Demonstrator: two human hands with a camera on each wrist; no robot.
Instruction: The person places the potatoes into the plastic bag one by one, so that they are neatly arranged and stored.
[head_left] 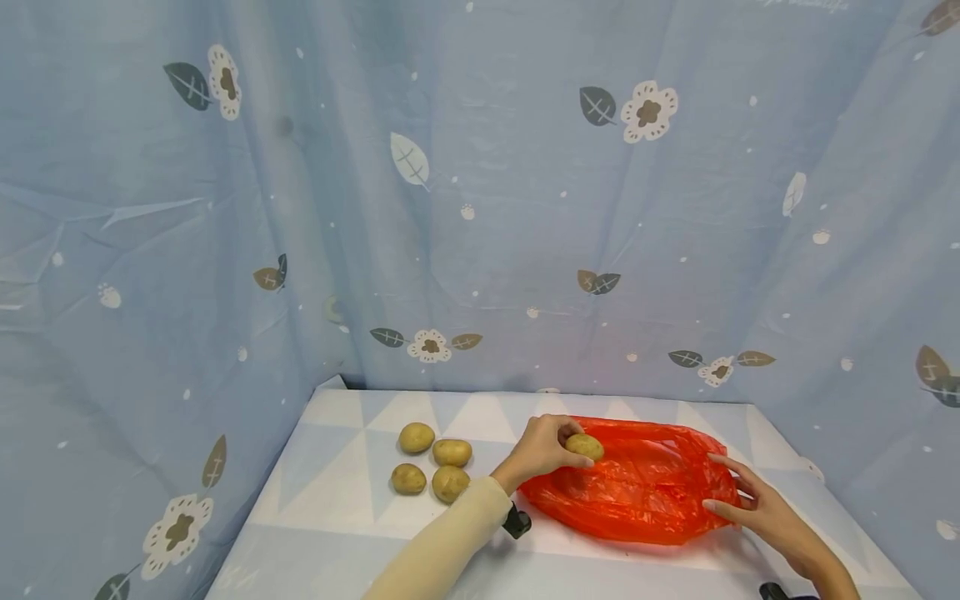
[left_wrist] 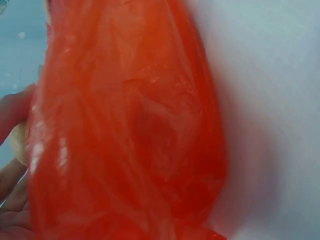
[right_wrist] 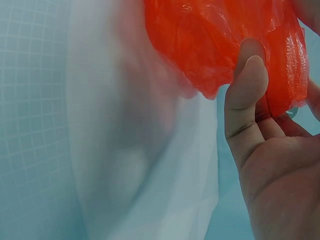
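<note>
- The left hand [head_left: 546, 446] pinches a yellow-brown oval potato [head_left: 585, 447] between its thumb and fingers, above the left part of a thin, glossy red plastic bag [head_left: 637, 483].
- The left wrist view shows that potato between the fingers at the edge, with red plastic filling much of the middle; whether the potato touches the plastic, I cannot tell.
- The right hand [head_left: 757, 504] holds the bag at its right end, thumb and fingers bent around the plastic with a gap between them in the head view; the right wrist view shows the thumb against the near side and other fingers beyond the film.
- The bag lies crumpled and partly puffed out on the bench [head_left: 330, 492], between the two hands, its long side running left to right.
- Four more yellow-brown potatoes rest left of the bag in a loose cluster: one at the upper left [head_left: 416, 437], one at the upper right [head_left: 452, 452], one at the lower left [head_left: 408, 479] and one at the lower right [head_left: 451, 483], the last near the left wrist.
- A cream long sleeve [head_left: 450, 542] covers the left forearm, and a small black device [head_left: 517, 522] shows beside that wrist.
- The bench wears a white and pale-blue triangle pattern.
- Behind it hangs a blue curtain [head_left: 495, 208] printed with leaves and white flowers.
</note>
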